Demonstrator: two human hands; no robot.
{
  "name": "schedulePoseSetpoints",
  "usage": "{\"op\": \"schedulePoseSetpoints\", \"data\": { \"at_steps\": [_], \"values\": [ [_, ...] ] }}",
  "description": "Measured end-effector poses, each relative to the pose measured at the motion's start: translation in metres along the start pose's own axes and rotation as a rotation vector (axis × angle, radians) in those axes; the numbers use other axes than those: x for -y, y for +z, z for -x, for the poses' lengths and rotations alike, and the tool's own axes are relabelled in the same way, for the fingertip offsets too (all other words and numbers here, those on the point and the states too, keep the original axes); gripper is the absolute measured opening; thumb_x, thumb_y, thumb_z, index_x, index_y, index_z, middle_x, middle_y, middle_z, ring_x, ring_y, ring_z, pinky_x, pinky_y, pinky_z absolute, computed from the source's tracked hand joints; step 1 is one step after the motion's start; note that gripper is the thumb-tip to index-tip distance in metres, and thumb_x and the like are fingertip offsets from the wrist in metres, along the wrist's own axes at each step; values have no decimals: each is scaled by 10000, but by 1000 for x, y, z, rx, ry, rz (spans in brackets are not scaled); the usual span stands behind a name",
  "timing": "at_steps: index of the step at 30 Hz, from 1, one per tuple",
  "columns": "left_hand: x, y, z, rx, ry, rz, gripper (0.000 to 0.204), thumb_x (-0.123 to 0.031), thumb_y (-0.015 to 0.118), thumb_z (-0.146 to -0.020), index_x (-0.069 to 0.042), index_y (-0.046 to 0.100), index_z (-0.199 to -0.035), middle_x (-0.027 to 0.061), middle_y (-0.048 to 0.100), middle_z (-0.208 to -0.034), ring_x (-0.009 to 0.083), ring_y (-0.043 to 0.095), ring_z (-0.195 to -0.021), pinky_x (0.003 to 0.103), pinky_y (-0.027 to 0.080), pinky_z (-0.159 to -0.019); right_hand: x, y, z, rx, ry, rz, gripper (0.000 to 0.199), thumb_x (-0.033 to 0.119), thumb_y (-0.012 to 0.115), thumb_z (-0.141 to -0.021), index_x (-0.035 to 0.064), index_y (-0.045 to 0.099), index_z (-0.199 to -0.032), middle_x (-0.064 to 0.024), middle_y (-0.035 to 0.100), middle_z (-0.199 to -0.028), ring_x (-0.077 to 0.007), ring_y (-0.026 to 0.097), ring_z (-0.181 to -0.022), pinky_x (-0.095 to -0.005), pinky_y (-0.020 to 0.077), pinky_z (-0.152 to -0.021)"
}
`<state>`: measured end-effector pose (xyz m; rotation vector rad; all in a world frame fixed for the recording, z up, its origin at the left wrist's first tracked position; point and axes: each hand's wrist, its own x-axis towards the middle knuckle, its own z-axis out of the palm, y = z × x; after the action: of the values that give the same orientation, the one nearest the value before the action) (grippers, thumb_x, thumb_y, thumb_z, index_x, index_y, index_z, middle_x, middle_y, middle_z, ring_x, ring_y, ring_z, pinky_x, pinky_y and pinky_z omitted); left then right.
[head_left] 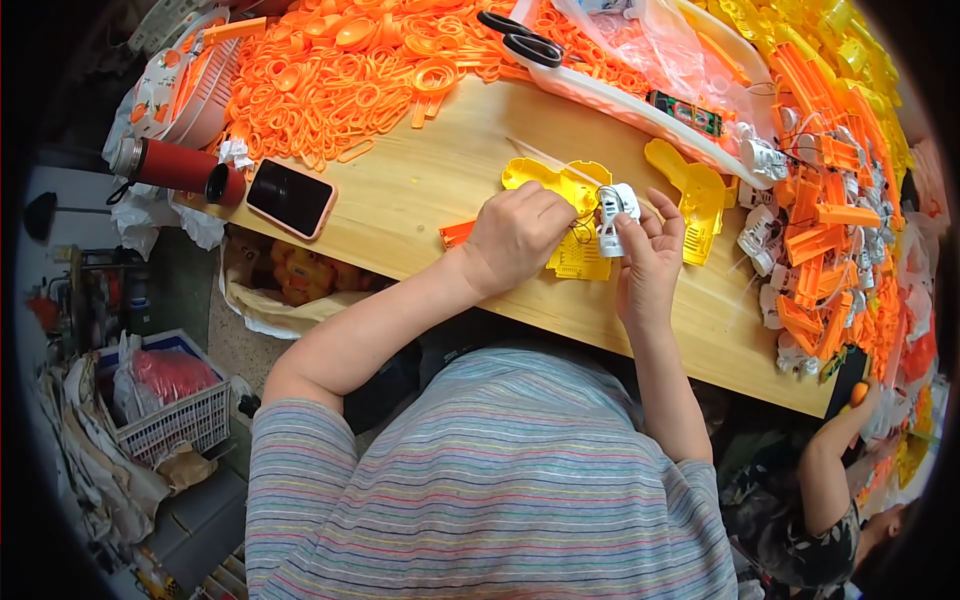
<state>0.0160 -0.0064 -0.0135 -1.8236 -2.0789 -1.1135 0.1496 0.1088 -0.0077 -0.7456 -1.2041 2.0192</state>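
Observation:
My right hand (650, 250) holds a small white plastic mechanism (612, 222) between thumb and fingers. Thin dark wire (586, 226) runs from it toward my left hand (520, 232), whose fingers are pinched together at the wire's end. Beneath both hands lies a yellow plastic shell half (584, 268), partly hidden by them. Another yellow shell half (704, 205) rests just right of my right hand. An orange plastic piece (456, 235) shows beside my left wrist.
Orange plastic parts (310, 95) heap at the back left. Scissors (530, 45) lie on a white tray (640, 118). Orange pieces with white mechanisms (820, 240) pile at right. A phone (291, 200) and red flask (178, 166) are at left. Another person's arm (830, 465) shows lower right.

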Motion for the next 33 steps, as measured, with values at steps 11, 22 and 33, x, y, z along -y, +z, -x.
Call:
{"op": "schedulePoseSetpoints", "data": {
  "at_steps": [11, 22, 33],
  "values": [
    [6, -2, -5, 180, -35, 132, 84, -64, 703, -788, -20, 697, -859, 95, 683, -842, 226, 670, -780, 331, 534, -674, 6, -4, -2, 9, -10, 66, 494, 1, 657, -858, 20, 395, -1277, -136, 617, -1138, -173, 636, -1003, -290, 543, -845],
    [-6, -44, -33, 165, -242, -125, 467, -60, 661, -728, -49, 616, -1192, 128, 612, -1146, 262, 566, -1111, 391, 410, -970, 9, 2, -6, 94, -22, 176, 537, 3, 689, -839, 9, 380, -1279, -141, 635, -1126, -170, 634, -990, -304, 531, -854],
    [-7, -5, -16, 113, -70, 173, 480, 25, 666, -667, -54, 588, -1134, 131, 561, -949, 295, 592, -981, 375, 469, -863, -5, -5, 1, 210, -441, 565, 728, 57, 793, -749, 7, 347, -1322, -147, 504, -1227, -191, 569, -1019, -313, 492, -881]
  ]
}}
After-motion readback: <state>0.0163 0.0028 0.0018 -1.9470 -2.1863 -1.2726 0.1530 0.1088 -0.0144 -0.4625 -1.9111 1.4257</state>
